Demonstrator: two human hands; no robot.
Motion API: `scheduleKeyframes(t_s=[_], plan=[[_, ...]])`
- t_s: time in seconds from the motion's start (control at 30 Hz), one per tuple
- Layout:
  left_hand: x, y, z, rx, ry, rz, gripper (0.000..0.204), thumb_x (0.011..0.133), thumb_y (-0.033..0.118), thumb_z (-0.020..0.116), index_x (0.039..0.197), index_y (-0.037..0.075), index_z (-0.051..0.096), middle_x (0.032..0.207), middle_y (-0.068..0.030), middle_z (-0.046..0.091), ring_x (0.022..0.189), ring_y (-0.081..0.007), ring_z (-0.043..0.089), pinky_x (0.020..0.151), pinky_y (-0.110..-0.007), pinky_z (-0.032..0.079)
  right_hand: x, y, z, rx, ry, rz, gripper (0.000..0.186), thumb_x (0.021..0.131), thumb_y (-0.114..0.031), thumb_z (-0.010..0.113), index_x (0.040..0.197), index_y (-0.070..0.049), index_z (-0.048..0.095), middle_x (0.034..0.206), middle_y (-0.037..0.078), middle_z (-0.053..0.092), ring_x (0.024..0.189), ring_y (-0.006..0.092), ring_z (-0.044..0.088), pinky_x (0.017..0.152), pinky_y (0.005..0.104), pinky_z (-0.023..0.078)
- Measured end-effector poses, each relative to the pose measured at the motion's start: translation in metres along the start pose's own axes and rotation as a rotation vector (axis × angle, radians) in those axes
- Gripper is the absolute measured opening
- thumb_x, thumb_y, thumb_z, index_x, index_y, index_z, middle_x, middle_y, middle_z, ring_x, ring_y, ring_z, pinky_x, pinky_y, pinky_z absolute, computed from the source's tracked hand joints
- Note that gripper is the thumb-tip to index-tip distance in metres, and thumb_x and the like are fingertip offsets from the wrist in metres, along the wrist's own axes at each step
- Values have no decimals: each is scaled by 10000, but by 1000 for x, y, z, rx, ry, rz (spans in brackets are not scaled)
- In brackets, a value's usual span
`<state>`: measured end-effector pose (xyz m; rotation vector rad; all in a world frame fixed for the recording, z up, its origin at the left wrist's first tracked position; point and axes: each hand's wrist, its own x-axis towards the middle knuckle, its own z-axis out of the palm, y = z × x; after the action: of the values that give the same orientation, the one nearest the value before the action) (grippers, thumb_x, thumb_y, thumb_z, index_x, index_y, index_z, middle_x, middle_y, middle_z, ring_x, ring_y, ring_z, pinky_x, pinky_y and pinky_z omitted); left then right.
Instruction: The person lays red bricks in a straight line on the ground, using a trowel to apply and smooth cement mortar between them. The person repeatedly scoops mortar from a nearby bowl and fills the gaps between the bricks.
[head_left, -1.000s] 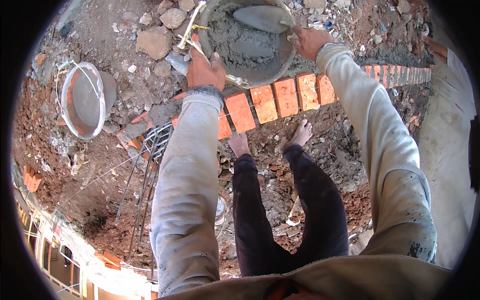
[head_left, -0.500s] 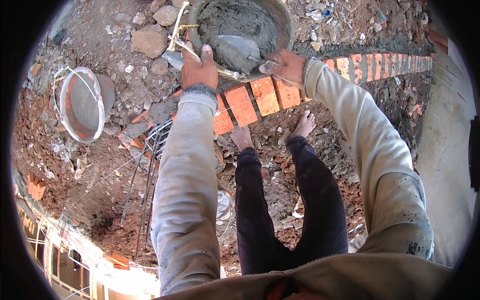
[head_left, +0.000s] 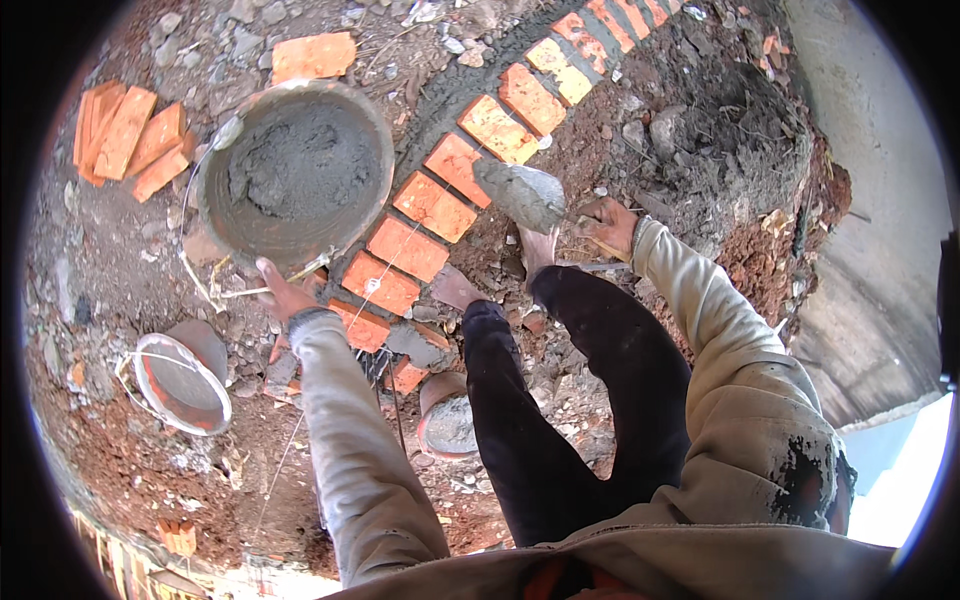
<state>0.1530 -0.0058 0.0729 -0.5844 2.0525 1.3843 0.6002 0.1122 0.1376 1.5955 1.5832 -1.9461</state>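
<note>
My right hand [head_left: 607,228] is closed round the handle of a trowel [head_left: 522,194]. Grey mortar clings to the blade, held over my feet beside the brick row. My left hand [head_left: 287,292] grips the near edge of a round tub [head_left: 372,215], close to its rope-like handle; the fingers are partly hidden. Wet mortar [head_left: 295,160] lies inside the tub. A slanting row of orange bricks [head_left: 435,207] runs between the tub and the trowel, gaps between them, with a string [head_left: 405,240] stretched across the nearer ones.
A smaller bucket [head_left: 185,385] stands at the left, and another [head_left: 448,420] holding grey material sits beside my leg. Loose bricks [head_left: 128,135] are stacked at the far left. Steel rods [head_left: 397,405] stick out near my left forearm. A concrete surface [head_left: 870,200] borders the right.
The trowel has come out of the tub, moving right and nearer me with mortar on it. My left hand remains at the tub's edge. The view has turned, showing the tub farther left.
</note>
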Motion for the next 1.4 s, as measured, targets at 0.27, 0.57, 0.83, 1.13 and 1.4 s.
scheduleKeyframes(t_s=[0.27,0.57,0.83,1.13,1.4], plan=[[-135,-166,103,684,-585,487,354,785,349,720,860,16,631,815,-77,600,762,-211,550,701,-346,455,-38,103,-29,471,321,423,516,803,-182,740,1171,-12,422,865,76,588,656,156,565,497,292,471],[-127,-171,277,1418,-835,1270,314,776,299,704,984,70,649,1017,-118,551,996,-299,531,869,-426,455,0,142,-33,555,292,176,247,851,-109,651,1027,23,537,765,33,577,658,93,539,576,276,470],[-108,-151,303,1424,-815,1191,223,822,216,595,993,75,624,954,-181,630,937,-355,606,813,-462,478,27,135,-42,459,265,-48,142,825,-146,640,827,-13,588,706,-6,532,601,72,480,532,248,394],[-25,-167,300,1033,-896,586,303,795,281,665,1006,63,671,893,-153,693,836,-274,677,760,-376,515,85,133,-77,66,418,-373,322,797,-295,570,940,-8,549,711,87,566,610,214,521,603,344,444],[-50,-168,316,797,-829,999,287,822,263,641,1005,44,674,876,-159,685,818,-271,658,748,-360,499,116,116,-80,-801,935,-268,459,792,-345,592,1159,-72,554,1053,161,626,873,365,639,738,454,521]])
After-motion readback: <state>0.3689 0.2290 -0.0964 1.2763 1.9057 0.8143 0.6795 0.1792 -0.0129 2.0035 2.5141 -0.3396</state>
